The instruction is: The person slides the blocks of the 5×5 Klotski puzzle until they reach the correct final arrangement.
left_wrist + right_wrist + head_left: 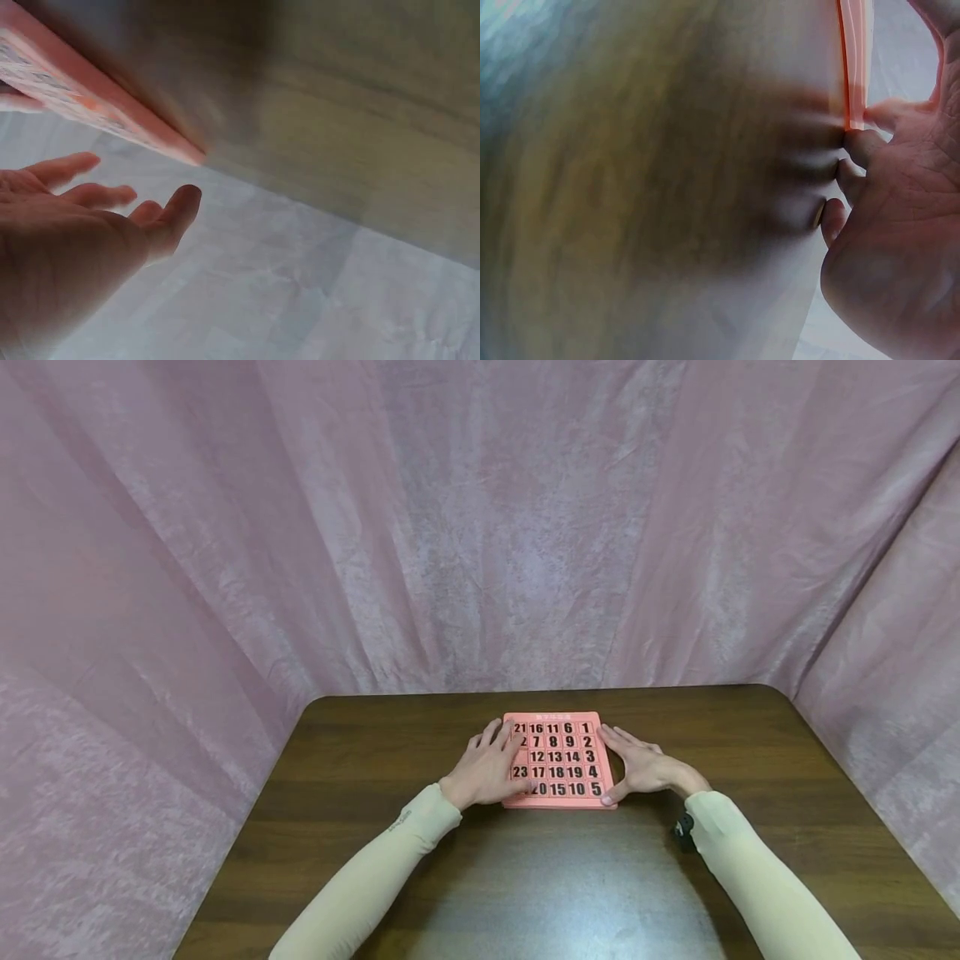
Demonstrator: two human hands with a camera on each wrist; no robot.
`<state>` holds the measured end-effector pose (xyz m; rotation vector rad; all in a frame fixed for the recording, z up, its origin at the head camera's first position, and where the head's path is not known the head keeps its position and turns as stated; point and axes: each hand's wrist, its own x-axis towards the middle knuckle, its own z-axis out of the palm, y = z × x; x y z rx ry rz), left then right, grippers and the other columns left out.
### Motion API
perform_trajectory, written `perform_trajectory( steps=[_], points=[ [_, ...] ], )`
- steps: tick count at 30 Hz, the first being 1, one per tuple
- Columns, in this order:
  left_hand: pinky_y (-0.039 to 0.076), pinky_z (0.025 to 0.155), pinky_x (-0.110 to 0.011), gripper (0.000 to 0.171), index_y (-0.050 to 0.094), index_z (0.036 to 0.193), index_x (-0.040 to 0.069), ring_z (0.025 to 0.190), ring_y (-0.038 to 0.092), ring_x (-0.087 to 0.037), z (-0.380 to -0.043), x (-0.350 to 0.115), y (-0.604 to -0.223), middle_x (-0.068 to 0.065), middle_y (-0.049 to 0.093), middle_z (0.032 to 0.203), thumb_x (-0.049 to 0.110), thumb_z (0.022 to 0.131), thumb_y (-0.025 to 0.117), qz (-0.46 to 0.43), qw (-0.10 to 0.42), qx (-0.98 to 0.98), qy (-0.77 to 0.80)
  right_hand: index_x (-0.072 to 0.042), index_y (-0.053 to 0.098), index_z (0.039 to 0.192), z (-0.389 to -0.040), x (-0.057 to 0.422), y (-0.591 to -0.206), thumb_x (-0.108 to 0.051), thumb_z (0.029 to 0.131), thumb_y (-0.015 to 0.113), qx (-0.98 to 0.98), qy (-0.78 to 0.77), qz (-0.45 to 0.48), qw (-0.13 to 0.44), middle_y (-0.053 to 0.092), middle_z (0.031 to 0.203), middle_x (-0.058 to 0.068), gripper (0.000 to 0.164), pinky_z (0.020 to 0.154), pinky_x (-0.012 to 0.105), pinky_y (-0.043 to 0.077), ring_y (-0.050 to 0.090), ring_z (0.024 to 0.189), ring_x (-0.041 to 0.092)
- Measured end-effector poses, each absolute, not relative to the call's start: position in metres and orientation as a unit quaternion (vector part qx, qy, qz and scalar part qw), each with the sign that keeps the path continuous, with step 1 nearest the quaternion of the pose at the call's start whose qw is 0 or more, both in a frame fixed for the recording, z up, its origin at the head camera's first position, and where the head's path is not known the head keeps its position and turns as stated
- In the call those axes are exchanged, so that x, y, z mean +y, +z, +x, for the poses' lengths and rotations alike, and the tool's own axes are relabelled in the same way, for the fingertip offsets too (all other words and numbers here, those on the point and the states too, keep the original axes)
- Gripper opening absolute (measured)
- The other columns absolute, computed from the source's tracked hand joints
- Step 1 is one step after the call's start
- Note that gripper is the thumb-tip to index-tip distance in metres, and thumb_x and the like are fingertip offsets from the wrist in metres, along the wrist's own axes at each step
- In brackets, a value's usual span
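A pink number sliding puzzle [558, 806] lies flat on the brown table, its rows of square tiles printed with black numbers. My left hand [489, 768] spreads over its left side, with the thumb across the bottom row and fingertips over the upper-left tiles, hiding some numbers. A plain pink spot shows left of the 12 tile. In the left wrist view the left fingers [176, 217] are slightly bent, with nothing gripped. My right hand [641, 770] spans the puzzle's right edge, fingertips at the upper right and thumb at the lower-right corner. Its straight fingers [862, 146] touch the edge in the right wrist view.
The dark brown wooden table [360, 877] has rounded far corners and a glare patch near the front. Pink velvet curtains [510, 527] hang behind it and along both sides. A black wrist strap [683, 827] shows under the right sleeve.
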<state>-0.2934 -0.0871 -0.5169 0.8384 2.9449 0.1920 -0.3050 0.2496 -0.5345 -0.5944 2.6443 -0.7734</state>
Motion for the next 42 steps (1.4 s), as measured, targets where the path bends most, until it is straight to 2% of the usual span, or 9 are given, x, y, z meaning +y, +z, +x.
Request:
perform_trajectory(
  steps=[4,8,17,25,32,35,37,42],
  points=[
    [0.033,0.13,-0.063,0.092,0.033,0.173,0.014,0.172,0.016,-0.04,-0.312,-0.088,-0.521,-0.016,0.015,0.185,0.072,0.104,0.052,0.25,0.062,0.964,0.065,0.0,0.015,0.174,-0.307,0.247,-0.53,-0.056,0.074,0.096,0.93,-0.261,-0.204,0.16,0.012,0.183,0.026,0.14,0.124,0.08,0.018,0.01,0.17,0.051],
    [0.033,0.13,-0.063,0.091,0.031,0.174,0.016,0.172,0.016,-0.04,-0.313,-0.091,-0.527,-0.016,0.014,0.185,0.072,0.105,0.05,0.242,0.074,0.965,0.07,0.0,0.016,0.174,-0.303,0.242,-0.528,-0.047,0.076,0.097,0.932,-0.252,-0.201,0.164,0.013,0.182,0.026,0.136,0.124,0.079,0.02,0.012,0.169,0.051],
    [0.034,0.129,-0.063,0.091,0.033,0.174,0.021,0.171,0.018,-0.041,-0.307,-0.094,-0.533,-0.017,0.019,0.184,0.074,0.103,0.053,0.238,0.071,0.965,0.081,0.001,0.015,0.174,-0.299,0.245,-0.526,-0.05,0.075,0.097,0.928,-0.266,-0.201,0.167,0.013,0.182,0.028,0.138,0.123,0.082,0.017,0.012,0.168,0.053],
    [0.036,0.128,-0.064,0.093,0.036,0.173,0.019,0.171,0.018,-0.041,-0.298,-0.093,-0.53,-0.016,0.016,0.185,0.076,0.102,0.053,0.248,0.071,0.963,0.078,0.0,0.017,0.174,-0.301,0.245,-0.524,-0.047,0.076,0.097,0.93,-0.258,-0.2,0.17,0.013,0.182,0.027,0.135,0.125,0.081,0.018,0.013,0.169,0.052],
    [0.038,0.127,-0.063,0.096,0.036,0.172,0.017,0.171,0.019,-0.04,-0.291,-0.091,-0.528,-0.016,0.016,0.185,0.075,0.1,0.057,0.257,0.063,0.962,0.071,-0.003,0.016,0.175,-0.305,0.25,-0.531,-0.057,0.074,0.095,0.928,-0.268,-0.201,0.162,0.013,0.183,0.024,0.139,0.125,0.08,0.017,0.011,0.17,0.049],
    [0.039,0.126,-0.064,0.094,0.039,0.171,0.015,0.17,0.02,-0.041,-0.288,-0.092,-0.526,-0.017,0.017,0.185,0.073,0.1,0.058,0.265,0.066,0.958,0.081,-0.003,0.015,0.175,-0.305,0.251,-0.533,-0.057,0.074,0.095,0.927,-0.274,-0.193,0.168,0.011,0.184,0.022,0.14,0.126,0.08,0.015,0.008,0.171,0.048],
    [0.04,0.125,-0.066,0.093,0.041,0.169,0.013,0.17,0.021,-0.043,-0.289,-0.093,-0.525,-0.018,0.019,0.184,0.072,0.1,0.059,0.268,0.064,0.957,0.091,-0.002,0.016,0.174,-0.304,0.251,-0.533,-0.057,0.073,0.095,0.925,-0.277,-0.196,0.169,0.011,0.183,0.024,0.14,0.125,0.081,0.015,0.009,0.17,0.05],
    [0.034,0.127,-0.069,0.091,0.036,0.172,0.013,0.171,0.016,-0.045,-0.305,-0.095,-0.527,-0.02,0.016,0.184,0.068,0.103,0.057,0.247,0.07,0.959,0.118,-0.001,0.016,0.174,-0.302,0.248,-0.531,-0.057,0.073,0.096,0.925,-0.274,-0.205,0.165,0.013,0.182,0.026,0.14,0.123,0.082,0.017,0.011,0.168,0.053]
  ],
)
